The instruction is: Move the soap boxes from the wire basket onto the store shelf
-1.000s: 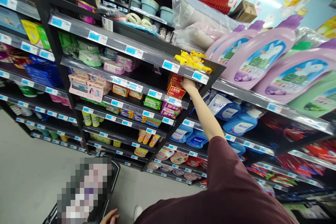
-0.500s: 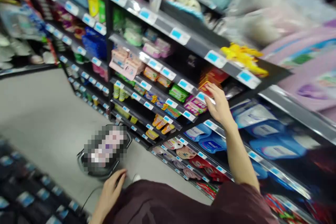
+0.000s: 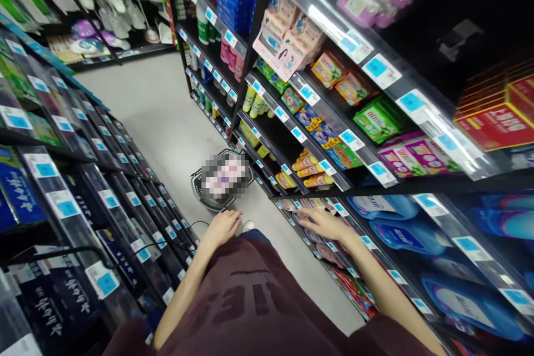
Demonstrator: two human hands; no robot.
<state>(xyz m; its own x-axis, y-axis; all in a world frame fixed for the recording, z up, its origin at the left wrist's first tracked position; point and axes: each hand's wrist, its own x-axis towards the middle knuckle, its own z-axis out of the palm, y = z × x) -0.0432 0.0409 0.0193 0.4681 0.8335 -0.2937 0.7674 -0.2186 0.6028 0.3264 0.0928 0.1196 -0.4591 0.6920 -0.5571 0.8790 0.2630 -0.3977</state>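
My right hand (image 3: pixel 324 224) is open with its fingers stretched out, holding nothing, in front of the lower right shelves. Near it are blue bottles (image 3: pixel 396 236) on one shelf and orange-yellow tubes (image 3: pixel 306 166) higher up. My left hand (image 3: pixel 224 227) hangs low before my body, its fingers loosely bent and nothing visible in them. It appears just in front of a black shopping basket (image 3: pixel 200 198) near the floor; whether they touch I cannot tell. The basket's contents are blurred out.
Shelves with price tags line both sides of a narrow aisle with a grey floor (image 3: pixel 146 100). On the right stand boxed soaps (image 3: pixel 377 119) and a red box in a yellow wire rack (image 3: pixel 496 117). A black cable (image 3: pixel 62 253) crosses the lower left.
My right hand has come down and away from the red box on the upper right shelf. The view has swung right and levelled, showing more of the left shelves. My left hand stays low.
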